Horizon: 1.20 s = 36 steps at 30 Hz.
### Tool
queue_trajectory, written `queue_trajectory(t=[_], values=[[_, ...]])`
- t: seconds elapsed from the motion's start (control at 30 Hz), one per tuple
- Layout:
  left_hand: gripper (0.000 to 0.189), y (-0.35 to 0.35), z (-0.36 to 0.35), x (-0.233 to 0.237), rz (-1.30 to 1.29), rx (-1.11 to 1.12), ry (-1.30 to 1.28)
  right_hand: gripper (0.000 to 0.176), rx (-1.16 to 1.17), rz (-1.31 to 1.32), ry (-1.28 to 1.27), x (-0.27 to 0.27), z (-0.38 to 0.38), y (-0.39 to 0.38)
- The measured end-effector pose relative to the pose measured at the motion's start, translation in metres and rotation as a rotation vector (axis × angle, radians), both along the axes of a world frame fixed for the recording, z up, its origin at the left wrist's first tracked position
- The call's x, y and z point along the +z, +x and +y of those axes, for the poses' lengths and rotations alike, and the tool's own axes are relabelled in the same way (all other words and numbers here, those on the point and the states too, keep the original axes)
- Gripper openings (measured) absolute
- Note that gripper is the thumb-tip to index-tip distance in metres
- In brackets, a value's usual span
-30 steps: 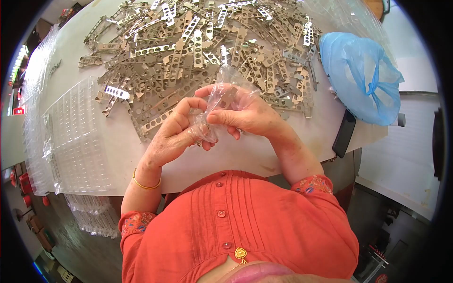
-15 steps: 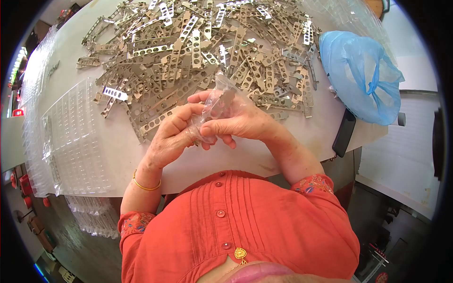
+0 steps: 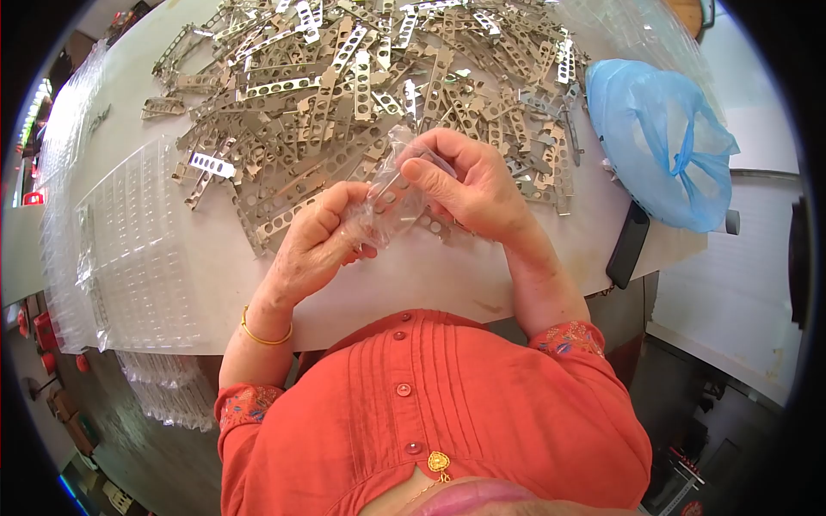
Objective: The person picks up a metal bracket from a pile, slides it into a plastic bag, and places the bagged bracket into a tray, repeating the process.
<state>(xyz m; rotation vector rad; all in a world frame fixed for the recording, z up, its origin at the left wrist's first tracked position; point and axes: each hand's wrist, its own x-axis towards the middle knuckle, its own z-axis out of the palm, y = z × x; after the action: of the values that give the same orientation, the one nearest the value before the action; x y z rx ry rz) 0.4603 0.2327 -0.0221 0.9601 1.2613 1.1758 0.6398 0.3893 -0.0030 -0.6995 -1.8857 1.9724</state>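
Note:
Between my two hands is a crumpled clear plastic bag [image 3: 389, 220], with part of a perforated metal strip [image 3: 387, 199] showing through it. My left hand [image 3: 317, 236] is closed around the bag's lower left side, its fingers curled. On the upper right side, my right hand [image 3: 475, 187] pinches the bag between thumb and bent fingers. Just beyond both hands lies a big heap of perforated metal strips [image 3: 361, 86], heaped crosswise over one another.
Clear plastic trays [image 3: 133, 249] are stacked along the table's left side. On the right, a knotted blue plastic bag [image 3: 650, 138] sits beside a black phone [image 3: 628, 245] near the table edge. More clear plastic [image 3: 632, 30] lies at the back right.
My right hand has shifted up and to the right, turning from lying across the bag to pinching its upper part. My left hand keeps its hold in about the same place.

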Motion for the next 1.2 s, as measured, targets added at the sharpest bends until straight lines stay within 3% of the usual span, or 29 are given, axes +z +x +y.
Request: queue_trajectory(t=[0.43,0.63,0.77,1.2], values=[[0.026,-0.005,0.000,0.004,0.121,0.105,0.082,0.019,0.001,0.009,-0.062,0.005,-0.003,-0.001],[0.017,-0.014,0.002,-0.010,-0.117,0.257,0.168,0.020,-0.017,0.030,-0.173,0.008,-0.003,-0.001],[0.013,-0.016,0.002,-0.006,-0.143,0.274,0.146,0.022,-0.020,0.129,-0.299,0.006,0.000,-0.001],[0.004,-0.009,0.006,-0.007,-0.105,0.353,0.147,0.023,-0.194,0.195,-0.256,-0.002,0.008,-0.001]])
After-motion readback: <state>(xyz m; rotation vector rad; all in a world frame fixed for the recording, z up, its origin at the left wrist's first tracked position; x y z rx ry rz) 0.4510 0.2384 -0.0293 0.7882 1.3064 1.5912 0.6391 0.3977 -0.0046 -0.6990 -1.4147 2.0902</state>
